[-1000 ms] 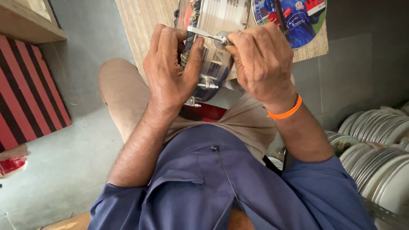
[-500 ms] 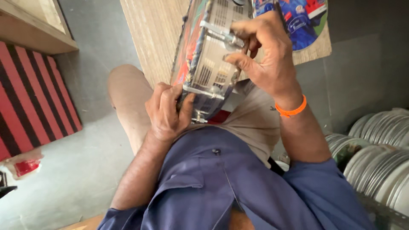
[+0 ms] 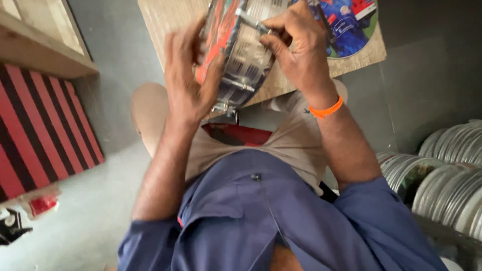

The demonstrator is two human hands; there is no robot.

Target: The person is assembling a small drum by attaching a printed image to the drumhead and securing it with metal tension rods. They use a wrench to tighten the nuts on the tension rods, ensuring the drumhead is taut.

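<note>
Two hands are engaged on one small drum [image 3: 241, 50], which is held tilted above the lap, at the near edge of one wooden board [image 3: 170, 20].

Left hand [image 3: 188, 85]: fingers spread wide, palm laid against the drum's left side, on its red printed head.

Right hand [image 3: 296, 47]: fingers pinched narrow on one metal tuning rod [image 3: 251, 22] at the drum's upper rim. One orange band [image 3: 326, 108] is worn on this wrist.

Drum shell: silver-coloured, ribbed; two metal rods are seen across it, others cannot be told.

One round printed disc [image 3: 351, 27], blue and green, is laid on the board's right part, beyond the right hand.

One red and black striped mat [image 3: 40, 130] is placed on the grey floor, far left.

Stacks of round metal-rimmed frames [image 3: 447, 180] are ranged at the right; their count cannot be told.
</note>
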